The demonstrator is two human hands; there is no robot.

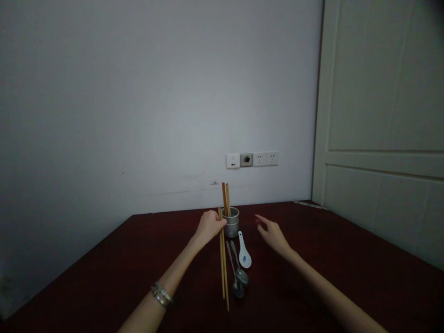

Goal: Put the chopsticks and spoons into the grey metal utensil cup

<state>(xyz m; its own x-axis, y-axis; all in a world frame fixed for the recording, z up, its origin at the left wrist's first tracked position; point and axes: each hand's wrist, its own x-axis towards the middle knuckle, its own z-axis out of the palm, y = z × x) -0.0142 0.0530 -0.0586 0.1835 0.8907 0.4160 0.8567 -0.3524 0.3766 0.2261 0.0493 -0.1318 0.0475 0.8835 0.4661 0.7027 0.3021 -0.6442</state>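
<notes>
My left hand (210, 225) is closed around a pair of light wooden chopsticks (223, 263), whose lower ends point toward me. Just behind that hand stands a metal cup (232, 226) with other chopsticks (226, 199) upright in it, one reddish. To the right of the cup, my right hand (273, 236) is held apart from everything, fingers extended and nothing in them. Between my hands lie a white soup spoon (244, 257) with a blue mark and two metal spoons (237, 287), their bowls nearest me.
The dark red table (138, 259) reaches back to a pale wall (156, 115). Sockets and a switch plate (265, 159) sit on the wall above the cup. A white panelled door (381, 115) borders the table on the right. A thin strip (308, 204) lies at the far right corner.
</notes>
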